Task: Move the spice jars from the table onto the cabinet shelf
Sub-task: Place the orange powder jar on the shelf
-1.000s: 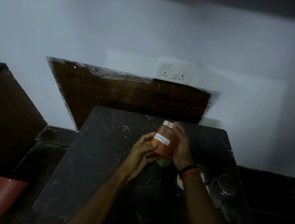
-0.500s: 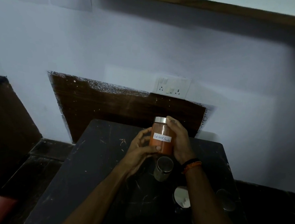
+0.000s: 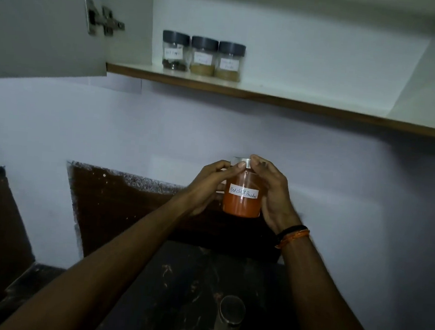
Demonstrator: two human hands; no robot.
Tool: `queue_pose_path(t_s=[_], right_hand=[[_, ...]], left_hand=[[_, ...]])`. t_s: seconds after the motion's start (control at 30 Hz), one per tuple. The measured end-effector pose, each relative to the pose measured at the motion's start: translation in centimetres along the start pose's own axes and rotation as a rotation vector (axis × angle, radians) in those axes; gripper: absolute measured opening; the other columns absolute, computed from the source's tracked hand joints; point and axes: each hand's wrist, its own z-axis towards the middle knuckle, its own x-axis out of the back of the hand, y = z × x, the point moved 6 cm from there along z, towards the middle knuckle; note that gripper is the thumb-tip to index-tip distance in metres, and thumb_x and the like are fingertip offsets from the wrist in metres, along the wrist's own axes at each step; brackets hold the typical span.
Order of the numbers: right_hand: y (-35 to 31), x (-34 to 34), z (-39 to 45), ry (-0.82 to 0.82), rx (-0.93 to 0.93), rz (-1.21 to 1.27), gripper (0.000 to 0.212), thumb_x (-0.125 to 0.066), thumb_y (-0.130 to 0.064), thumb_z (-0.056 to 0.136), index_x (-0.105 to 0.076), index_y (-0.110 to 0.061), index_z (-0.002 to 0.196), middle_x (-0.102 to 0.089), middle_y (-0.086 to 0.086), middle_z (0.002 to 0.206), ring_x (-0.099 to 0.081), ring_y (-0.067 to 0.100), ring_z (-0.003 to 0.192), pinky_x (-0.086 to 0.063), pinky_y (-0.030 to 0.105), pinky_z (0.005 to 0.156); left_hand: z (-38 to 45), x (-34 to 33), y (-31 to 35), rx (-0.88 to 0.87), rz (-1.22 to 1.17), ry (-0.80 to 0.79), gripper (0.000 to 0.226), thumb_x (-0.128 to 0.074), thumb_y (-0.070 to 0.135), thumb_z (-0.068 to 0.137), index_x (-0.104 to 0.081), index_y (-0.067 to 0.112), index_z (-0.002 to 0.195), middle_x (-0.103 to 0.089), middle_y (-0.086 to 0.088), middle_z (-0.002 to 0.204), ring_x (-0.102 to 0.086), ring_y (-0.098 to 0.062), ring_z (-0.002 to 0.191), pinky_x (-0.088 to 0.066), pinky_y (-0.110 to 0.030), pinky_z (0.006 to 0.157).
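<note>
A glass jar of red chilli powder (image 3: 242,204), silver-lidded with a white handwritten label, is held upright in the air between both hands. My left hand (image 3: 208,182) grips its left side with the thumb on the lid. My right hand (image 3: 274,192) wraps its right side. The jar hangs well below the cabinet shelf (image 3: 281,98). Three dark-lidded spice jars (image 3: 203,55) stand side by side at the shelf's left end. Another silver-lidded jar (image 3: 229,318) stands on the dark table (image 3: 175,291) below, and a second lid shows at the bottom edge.
The cabinet door (image 3: 48,21) hangs open at upper left, hinge showing. The shelf to the right of the three jars is bare white board. A dark brown panel (image 3: 119,204) backs the table against the pale wall.
Both hands have lifted the red chilli jar up from over the table. My view has tilted upward, bringing the open cabinet and its three jars into sight.
</note>
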Motion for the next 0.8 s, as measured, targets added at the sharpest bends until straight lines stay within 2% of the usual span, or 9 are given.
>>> queue_pose_path(t_s=[0.07, 0.23, 0.43, 0.53, 0.63, 0.8], right_hand=[[-2.2, -0.4, 1.1, 0.000, 0.037, -0.014, 0.047, -0.069, -0.035, 0.088, -0.062, -0.007, 0.125, -0.068, 0.013, 0.124, -0.066, 0.032, 0.115, -0.056, 0.046, 0.095], [-8.0, -1.7, 3.3, -0.041, 0.122, -0.014, 0.038, -0.068, -0.035, 0.091, -0.065, -0.007, 0.117, -0.072, 0.011, 0.115, -0.070, 0.027, 0.105, -0.059, 0.042, 0.083], [-13.8, -3.2, 6.0, -0.056, 0.211, -0.010, 0.051, -0.070, -0.041, 0.089, -0.064, -0.004, 0.123, -0.072, 0.012, 0.118, -0.069, 0.031, 0.109, -0.059, 0.048, 0.089], [-15.5, -3.5, 7.2, -0.039, 0.234, -0.025, 0.052, -0.068, -0.045, 0.090, -0.064, -0.006, 0.124, -0.071, 0.011, 0.120, -0.067, 0.032, 0.114, -0.055, 0.054, 0.095], [-16.6, -3.8, 8.2, -0.042, 0.238, -0.045, 0.052, -0.064, -0.048, 0.092, -0.066, -0.009, 0.125, -0.068, 0.011, 0.127, -0.059, 0.034, 0.124, -0.050, 0.060, 0.100], [-18.2, -4.4, 9.3, -0.060, 0.254, -0.093, 0.050, -0.057, -0.049, 0.095, -0.064, -0.012, 0.128, -0.066, 0.009, 0.131, -0.058, 0.032, 0.126, -0.049, 0.059, 0.102]], left_hand=[[1.3, 0.0, 2.4, -0.024, 0.033, -0.005, 0.055, -0.069, 0.060, 0.081, -0.066, 0.019, 0.118, -0.071, -0.001, 0.120, -0.067, -0.030, 0.112, -0.056, -0.053, 0.095], [3.8, 0.0, 8.9, -0.133, 0.072, -0.094, 0.065, -0.072, 0.056, 0.082, -0.063, 0.008, 0.125, -0.072, -0.005, 0.119, -0.070, -0.029, 0.109, -0.059, -0.047, 0.091], [6.0, -0.4, 15.9, -0.254, 0.140, -0.120, 0.065, -0.074, 0.059, 0.079, -0.068, 0.010, 0.121, -0.075, -0.005, 0.114, -0.073, -0.023, 0.104, -0.060, -0.039, 0.083], [6.9, -0.6, 18.5, -0.287, 0.182, -0.133, 0.063, -0.075, 0.059, 0.079, -0.069, 0.011, 0.119, -0.075, -0.007, 0.113, -0.073, -0.025, 0.104, -0.060, -0.040, 0.084], [7.9, -0.5, 20.4, -0.292, 0.208, -0.141, 0.051, -0.079, 0.055, 0.077, -0.075, 0.015, 0.109, -0.076, -0.006, 0.105, -0.073, -0.026, 0.098, -0.060, -0.041, 0.084], [9.0, -0.1, 22.8, -0.300, 0.316, -0.153, 0.024, -0.084, 0.050, 0.069, -0.078, 0.028, 0.077, -0.075, 0.002, 0.086, -0.073, -0.013, 0.081, -0.060, -0.033, 0.074]])
